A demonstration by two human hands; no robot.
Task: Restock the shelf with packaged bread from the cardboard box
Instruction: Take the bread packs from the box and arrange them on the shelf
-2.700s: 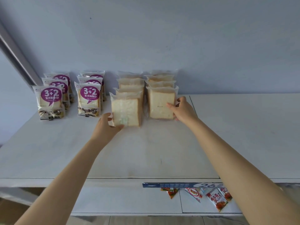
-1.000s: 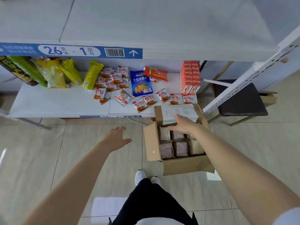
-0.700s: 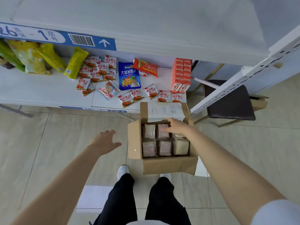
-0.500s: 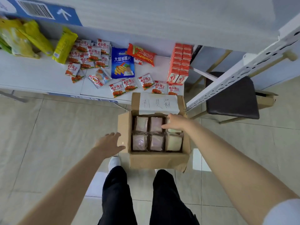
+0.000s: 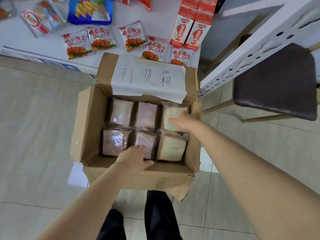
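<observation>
An open cardboard box (image 5: 90,118) with a handwritten paper label on its far flap stands on the tiled floor. Inside lie several clear-wrapped bread packs in two rows. My right hand (image 5: 184,121) rests on the pale bread pack at the far right (image 5: 171,112), fingers spread over its top; whether it grips is unclear. My left hand (image 5: 133,159) reaches over the near wall, fingers apart, its tips touching the pinkish pack in the near middle (image 5: 144,141). Another pale pack (image 5: 171,148) lies at the near right.
Behind the box a low white shelf (image 5: 20,40) carries red snack sachets (image 5: 76,44), a blue chip bag (image 5: 90,11) and red cartons (image 5: 190,30). A white perforated shelf post (image 5: 251,49) and a dark-seated chair (image 5: 275,80) stand to the right. My legs (image 5: 155,217) are below the box.
I turned from the top shelf down to the box on the floor. My left hand moved from the box's left wall into the box; my right hand settled on the far-right pack.
</observation>
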